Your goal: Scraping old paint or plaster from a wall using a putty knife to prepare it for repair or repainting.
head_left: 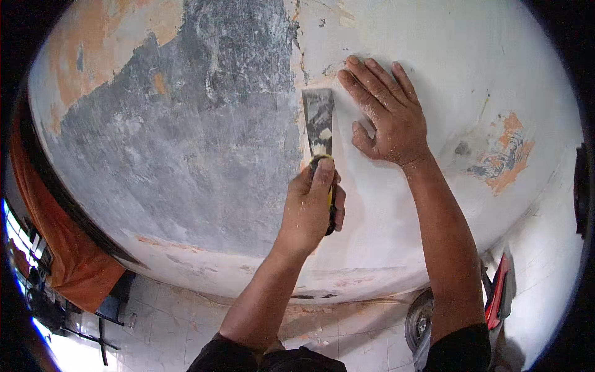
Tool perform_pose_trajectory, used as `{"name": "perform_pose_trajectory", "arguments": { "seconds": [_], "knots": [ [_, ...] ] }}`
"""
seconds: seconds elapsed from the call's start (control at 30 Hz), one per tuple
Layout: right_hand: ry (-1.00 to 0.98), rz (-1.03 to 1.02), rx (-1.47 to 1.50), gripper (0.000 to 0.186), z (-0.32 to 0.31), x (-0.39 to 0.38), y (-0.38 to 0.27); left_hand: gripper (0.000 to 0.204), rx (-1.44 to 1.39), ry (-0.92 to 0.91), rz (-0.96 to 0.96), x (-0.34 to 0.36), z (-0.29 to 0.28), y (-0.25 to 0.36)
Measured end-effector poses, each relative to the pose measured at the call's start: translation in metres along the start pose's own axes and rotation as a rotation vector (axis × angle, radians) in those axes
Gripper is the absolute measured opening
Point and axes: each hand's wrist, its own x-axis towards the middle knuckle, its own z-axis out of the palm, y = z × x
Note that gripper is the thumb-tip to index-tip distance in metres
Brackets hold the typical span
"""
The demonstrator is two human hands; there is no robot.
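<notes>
My left hand (310,201) is closed around the black and yellow handle of a scraper (318,115). Its flat metal blade points up along the wall (365,242), beside the edge where a grey bare patch (180,149) meets the pale paint. Whitish residue sticks to the blade. To the right of the blade, my right hand (393,118) lies flat against the pale paint, fingers stretched out and holding nothing. Specks of dust cover its fingers. A cracked, flaking line (300,46) runs upward above the blade.
Peeled orange patches show at the upper left and at the right (511,155). Below the wall is a tiled floor (164,316) with debris along its edge. An orange cloth (80,266) hangs at the left. A wheel (421,319) and a red vehicle part (498,291) stand lower right.
</notes>
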Motion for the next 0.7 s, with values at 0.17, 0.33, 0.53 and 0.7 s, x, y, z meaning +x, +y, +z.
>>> {"name": "perform_pose_trajectory", "arguments": {
  "seconds": [0.17,0.33,0.53,0.7],
  "knots": [
    [0.005,-0.006,-0.02,0.081,0.0,-0.001,0.002,0.034,0.034,0.008,-0.053,-0.015,-0.004,-0.021],
    [-0.005,-0.002,-0.014,0.082,0.0,0.002,-0.002,0.034,0.045,0.015,-0.013,-0.01,-0.013,-0.015],
    [-0.004,-0.002,-0.022,0.081,-0.004,-0.002,0.003,0.035,-0.014,0.011,-0.025,-0.018,-0.006,-0.011],
    [-0.034,0.018,-0.013,0.08,-0.001,0.004,-0.008,0.036,0.01,0.049,-0.107,-0.021,-0.029,-0.013]
  ]
}}
